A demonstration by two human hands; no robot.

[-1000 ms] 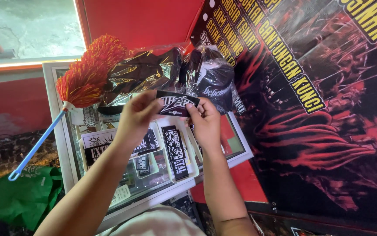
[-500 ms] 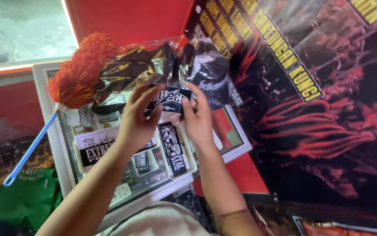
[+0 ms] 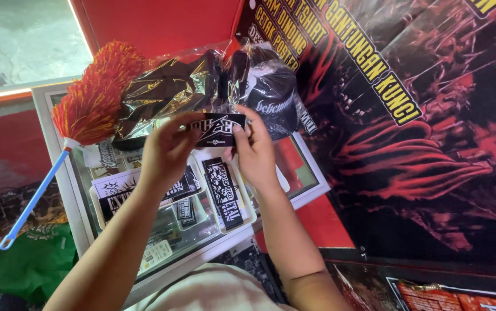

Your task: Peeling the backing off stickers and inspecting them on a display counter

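Above the glass-topped display case (image 3: 311,173), a small black sticker (image 3: 219,129) with pale lettering is held flat between both hands, the left hand (image 3: 167,152) pinching its left end and the right hand (image 3: 254,150) gripping its right end, fingers closed on it. This looks like the handling step, with the sticker held up over the counter. Setting it down would call for a free spot among the other black stickers (image 3: 225,193) lying on the glass just below. Behind the hands lie dark items in clear plastic wrap (image 3: 167,89), and to the left an orange feather duster (image 3: 95,101) with a blue handle.
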